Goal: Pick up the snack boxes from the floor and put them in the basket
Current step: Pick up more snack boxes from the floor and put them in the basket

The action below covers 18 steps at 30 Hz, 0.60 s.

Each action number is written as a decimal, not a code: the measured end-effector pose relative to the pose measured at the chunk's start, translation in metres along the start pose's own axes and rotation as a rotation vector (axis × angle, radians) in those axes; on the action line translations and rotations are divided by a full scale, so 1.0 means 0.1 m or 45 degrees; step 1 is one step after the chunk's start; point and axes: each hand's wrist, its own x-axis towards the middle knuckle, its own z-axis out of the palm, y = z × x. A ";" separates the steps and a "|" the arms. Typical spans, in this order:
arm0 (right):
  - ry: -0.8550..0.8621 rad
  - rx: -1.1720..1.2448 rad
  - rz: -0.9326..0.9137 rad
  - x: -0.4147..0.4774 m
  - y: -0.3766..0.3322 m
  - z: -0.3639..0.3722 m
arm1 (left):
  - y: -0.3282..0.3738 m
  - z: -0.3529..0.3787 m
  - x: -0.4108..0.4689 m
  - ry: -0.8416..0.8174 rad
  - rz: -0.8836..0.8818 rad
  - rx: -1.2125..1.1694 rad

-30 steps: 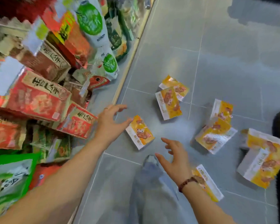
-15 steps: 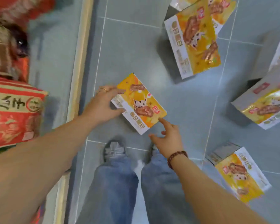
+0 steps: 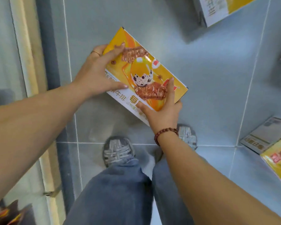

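A yellow snack box (image 3: 146, 69) with a speckled egg and meat printed on it is in both my hands, above the grey tiled floor. My left hand (image 3: 97, 70) grips its left end, thumb on the printed face and fingers curled round the edge. My right hand (image 3: 162, 109) grips the near right corner, with the thumb and a finger on top. Another snack box (image 3: 221, 10) lies at the top right, and a third snack box (image 3: 272, 150) lies at the right edge. No basket is in view.
My two grey shoes (image 3: 118, 150) and jeans legs stand on the floor just below the held box. A pale shelf base (image 3: 28, 62) runs along the left side. Some red packets (image 3: 8, 213) show at the bottom left corner.
I have bent closer to the floor. Both hands have gone from reaching toward the nearest box to gripping it at its two ends.
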 end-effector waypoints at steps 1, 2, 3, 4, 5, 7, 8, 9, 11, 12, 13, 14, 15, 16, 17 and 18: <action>-0.003 -0.011 0.015 -0.02 -0.06 -0.05 | 0.06 -0.04 -0.04 0.003 -0.014 0.022; -0.004 -0.034 0.009 -0.04 -0.14 -0.12 | 0.12 -0.10 -0.09 0.014 -0.034 0.044; -0.009 -0.059 -0.016 -0.06 -0.23 -0.20 | 0.18 -0.18 -0.14 0.028 -0.052 0.063; -0.018 -0.083 -0.050 -0.09 -0.35 -0.29 | 0.27 -0.27 -0.20 0.047 -0.062 0.081; -0.026 -0.107 -0.088 -0.12 -0.48 -0.40 | 0.36 -0.38 -0.27 0.070 -0.062 0.099; -0.023 -0.160 -0.178 -0.24 -0.80 -0.64 | 0.61 -0.66 -0.43 0.132 -0.055 0.125; -0.015 -0.182 -0.230 -0.31 -0.99 -0.77 | 0.76 -0.83 -0.52 0.169 -0.049 0.119; -0.007 -0.197 -0.284 -0.40 -1.19 -0.92 | 0.90 -1.00 -0.61 0.205 -0.043 0.099; 0.014 -0.234 -0.405 -0.62 -1.61 -1.22 | 1.21 -1.35 -0.81 0.303 -0.019 0.046; 0.028 -0.253 -0.471 -0.74 -1.83 -1.36 | 1.39 -1.54 -0.91 0.358 -0.003 0.013; 0.046 -0.274 -0.527 -0.87 -2.06 -1.51 | 1.57 -1.71 -1.01 0.410 0.000 -0.029; 0.063 -0.301 -0.567 -1.03 -2.30 -1.66 | 1.76 -1.89 -1.12 0.447 -0.010 -0.069; 0.078 -0.326 -0.592 -1.16 -2.50 -1.78 | 1.94 -2.04 -1.22 0.470 -0.026 -0.098; 0.094 -0.352 -0.622 -1.35 -2.73 -1.93 | 2.15 -2.23 -1.37 0.501 -0.023 -0.116; 0.101 -0.374 -0.653 -1.55 -2.94 -2.08 | 2.35 -2.40 -1.51 0.534 -0.010 -0.133; 0.105 -0.385 -0.685 -1.76 -3.13 -2.22 | 2.54 -2.57 -1.66 0.567 -0.002 -0.152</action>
